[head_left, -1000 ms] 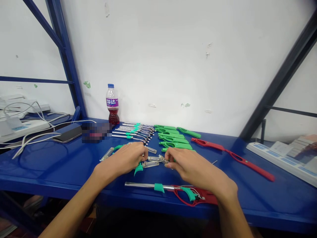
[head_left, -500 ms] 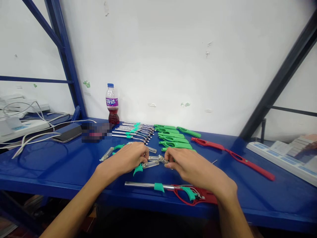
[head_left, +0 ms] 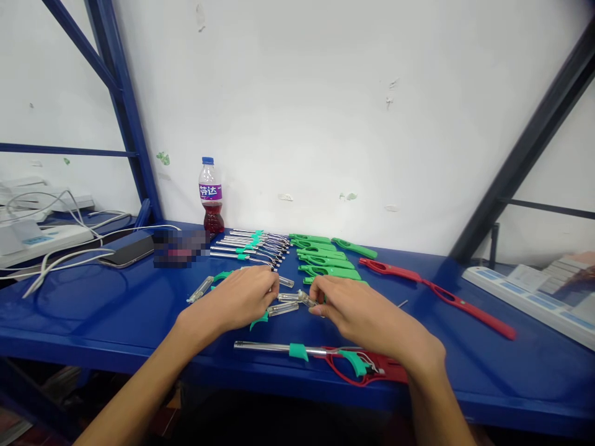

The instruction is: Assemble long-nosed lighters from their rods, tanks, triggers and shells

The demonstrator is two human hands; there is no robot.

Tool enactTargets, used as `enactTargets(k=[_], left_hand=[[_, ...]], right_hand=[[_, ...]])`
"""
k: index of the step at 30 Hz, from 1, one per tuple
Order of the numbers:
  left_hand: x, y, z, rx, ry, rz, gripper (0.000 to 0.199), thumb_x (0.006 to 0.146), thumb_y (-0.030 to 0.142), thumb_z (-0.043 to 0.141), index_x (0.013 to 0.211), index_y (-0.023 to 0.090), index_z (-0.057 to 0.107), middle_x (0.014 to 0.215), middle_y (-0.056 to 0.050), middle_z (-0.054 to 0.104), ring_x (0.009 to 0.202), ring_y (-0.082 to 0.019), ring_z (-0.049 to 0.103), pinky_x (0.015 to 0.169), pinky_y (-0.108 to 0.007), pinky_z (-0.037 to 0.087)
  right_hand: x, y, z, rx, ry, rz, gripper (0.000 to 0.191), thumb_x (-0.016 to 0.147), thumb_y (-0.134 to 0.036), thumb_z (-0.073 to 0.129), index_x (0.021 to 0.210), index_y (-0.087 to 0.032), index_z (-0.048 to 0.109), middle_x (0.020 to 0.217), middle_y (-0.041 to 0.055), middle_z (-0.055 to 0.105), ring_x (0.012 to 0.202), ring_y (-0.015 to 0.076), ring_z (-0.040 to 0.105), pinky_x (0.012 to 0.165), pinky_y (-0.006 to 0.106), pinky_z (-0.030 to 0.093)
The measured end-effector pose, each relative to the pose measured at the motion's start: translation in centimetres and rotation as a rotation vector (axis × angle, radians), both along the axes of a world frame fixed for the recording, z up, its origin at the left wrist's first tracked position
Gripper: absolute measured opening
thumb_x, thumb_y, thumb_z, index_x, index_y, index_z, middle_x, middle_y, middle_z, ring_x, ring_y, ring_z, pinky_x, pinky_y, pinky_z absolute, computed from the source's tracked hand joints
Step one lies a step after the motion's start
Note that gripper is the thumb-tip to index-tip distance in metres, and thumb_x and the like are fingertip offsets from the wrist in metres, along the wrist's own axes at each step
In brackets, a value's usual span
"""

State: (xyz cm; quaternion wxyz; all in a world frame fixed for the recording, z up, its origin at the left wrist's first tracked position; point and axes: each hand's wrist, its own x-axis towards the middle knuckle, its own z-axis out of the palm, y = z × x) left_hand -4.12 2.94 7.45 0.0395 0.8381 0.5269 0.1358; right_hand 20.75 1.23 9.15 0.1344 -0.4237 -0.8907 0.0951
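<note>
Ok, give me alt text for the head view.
A right hand pinches a clear part near the left hand over a blue table. Green casings and metal tubes with teal pieces lie beyond; a red casing lies nearest, and a bottle stands by the wall.

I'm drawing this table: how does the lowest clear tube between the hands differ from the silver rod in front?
The clear tube is see-through; the silver rod looks metallic. The clear tube looks shorter than the silver rod. In the picture, the clear tube slants up rightward, the silver rod slightly down. Both are slim.
</note>
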Motion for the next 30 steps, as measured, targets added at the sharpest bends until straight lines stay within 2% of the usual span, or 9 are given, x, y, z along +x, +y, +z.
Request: enactTargets(k=[4, 9, 15, 21, 27, 30], left_hand=[[0.3, -0.9, 1.0, 0.047, -0.077, -0.022, 0.02, 0.099, 0.02, 0.047, 0.086, 0.023, 0.06, 0.092, -0.003, 0.071, 0.08, -0.022, 0.064, 0.065, -0.031, 0.035], [1.2, -1.4, 2.1, 0.061, -0.205, -0.089, 0.017, 0.1, 0.023, 0.053, 0.093, 0.024, 0.068, 0.085, 0.002, 0.073, 0.073, -0.016, 0.065, 0.066, -0.028, 0.042], [1.0, -0.4, 1.7, 0.136, -0.521, -0.192, 0.013, 0.096, 0.023, 0.066, 0.095, 0.025, 0.079, 0.09, 0.003, 0.077, 0.069, -0.012, 0.064, 0.066, -0.025, 0.046], [1.0, -0.4, 1.8, 0.156, -0.593, -0.148, 0.017, 0.099, 0.027, 0.065, 0.106, 0.028, 0.081, 0.096, 0.001, 0.078, 0.078, -0.014, 0.065, 0.066, -0.025, 0.047], [1.6, -1.3, 2.6, 0.123, -0.644, -0.092, 0.014, 0.098, 0.029, 0.066, 0.096, 0.027, 0.08, 0.086, 0.002, 0.074, 0.076, -0.014, 0.063, 0.066, -0.025, 0.047], [1.7, -1.5, 2.8, 0.099, -0.68, -0.086, 0.013, 0.097, 0.029, 0.066, 0.092, 0.024, 0.077, 0.085, 0.001, 0.073, 0.072, -0.014, 0.061, 0.061, -0.024, 0.045]], right_hand=[[0.0, 0.1, -0.1, 0.005, -0.013, 0.001, 0.012, 0.105, -0.02, 0.061, 0.097, -0.024, 0.053, 0.094, -0.0019, 0.069, 0.083, 0.0181, 0.059, 0.072, 0.032, 0.037], [0.0, 0.2, -0.1, 0.048, -0.011, 0.011, 0.013, 0.104, -0.021, 0.062, 0.098, -0.024, 0.052, 0.094, -0.0012, 0.069, 0.081, 0.0185, 0.059, 0.069, 0.032, 0.037], [-0.1, 0.2, 0.2, 0.099, 0.032, 0.033, 0.005, 0.109, -0.026, 0.051, 0.105, -0.024, 0.053, 0.099, 0.0011, 0.072, 0.085, 0.0197, 0.065, 0.072, 0.034, 0.044], [-0.3, 0.1, 0.6, 0.168, 0.07, 0.024, 0.005, 0.109, -0.029, 0.053, 0.108, -0.025, 0.056, 0.103, 0.0004, 0.073, 0.09, 0.0196, 0.066, 0.075, 0.034, 0.047], [-0.1, 0.3, 0.7, 0.323, 0.098, 0.014, 0.014, 0.11, -0.032, 0.053, 0.123, -0.027, 0.057, 0.114, 0.0019, 0.073, 0.096, 0.0204, 0.067, 0.082, 0.036, 0.046], [0.0, 0.5, 0.7, 0.374, 0.106, 0.03, 0.015, 0.11, -0.03, 0.054, 0.123, -0.027, 0.059, 0.115, 0.0027, 0.072, 0.098, 0.0194, 0.067, 0.082, 0.035, 0.047]])
